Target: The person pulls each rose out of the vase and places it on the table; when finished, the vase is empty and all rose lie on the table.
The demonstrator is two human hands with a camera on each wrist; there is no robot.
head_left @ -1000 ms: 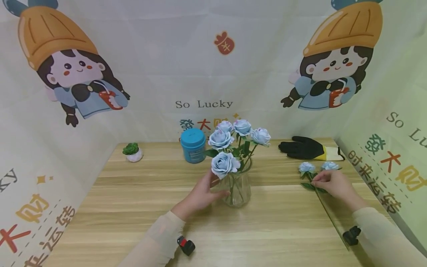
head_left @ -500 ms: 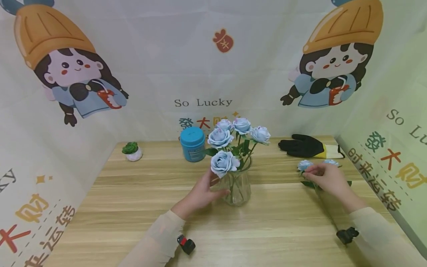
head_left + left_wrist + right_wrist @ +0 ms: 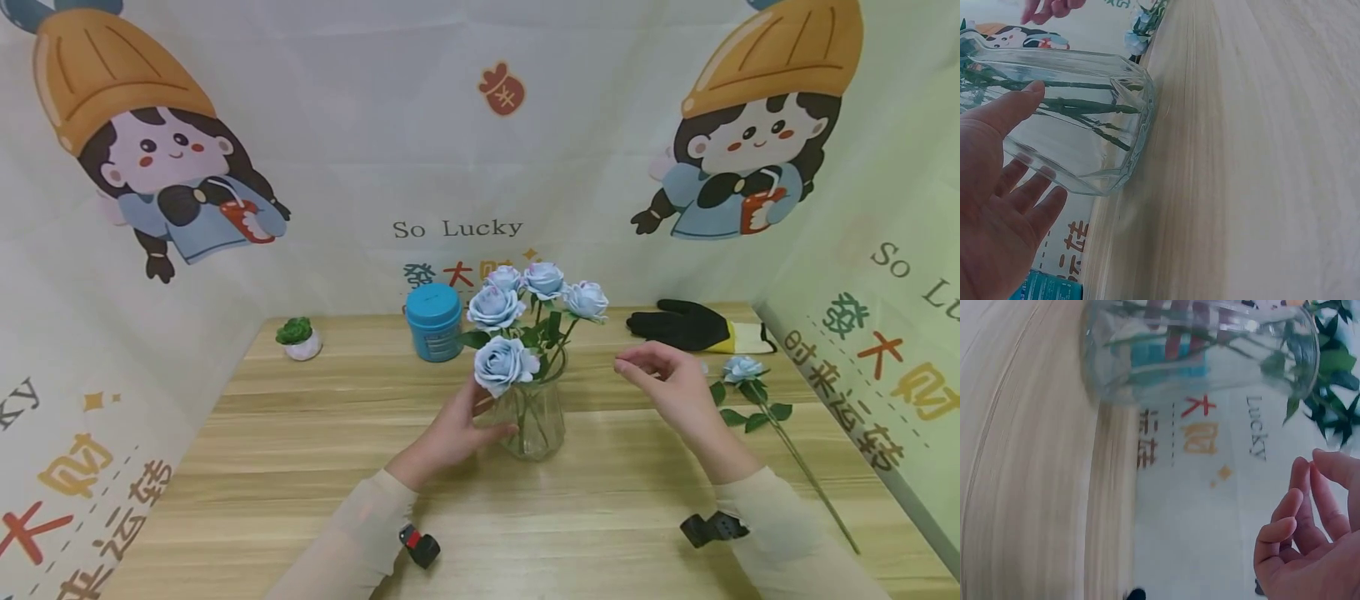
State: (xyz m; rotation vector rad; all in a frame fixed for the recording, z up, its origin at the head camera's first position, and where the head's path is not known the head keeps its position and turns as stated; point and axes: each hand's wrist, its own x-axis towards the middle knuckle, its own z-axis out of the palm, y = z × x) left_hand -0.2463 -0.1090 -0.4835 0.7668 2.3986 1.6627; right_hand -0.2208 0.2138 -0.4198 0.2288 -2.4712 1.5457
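Observation:
A glass vase (image 3: pixel 534 429) stands on the table with several light blue roses (image 3: pixel 504 365) in it. My left hand (image 3: pixel 452 435) grips its left side. In the left wrist view the thumb of that hand (image 3: pixel 988 169) lies on the glass (image 3: pixel 1085 147), with the fingers on the other side and stems inside. My right hand (image 3: pixel 678 398) is raised to the right of the vase, holding nothing. In the right wrist view this hand (image 3: pixel 1313 534) has loosely bent fingers, apart from the vase (image 3: pixel 1210 369). A rose (image 3: pixel 742 369) lies on the table at the right; another (image 3: pixel 702 365) is mostly hidden behind my right hand.
A blue lidded jar (image 3: pixel 435 323) stands behind the vase to the left, and a small potted plant (image 3: pixel 298 338) farther left. At the back right lies a black glove (image 3: pixel 678 327). Printed cloth (image 3: pixel 337 150) hangs behind the table (image 3: pixel 300 467).
My right hand has left the roses lying at the right and moved left toward the vase, with nothing in it. My left hand stays on the vase.

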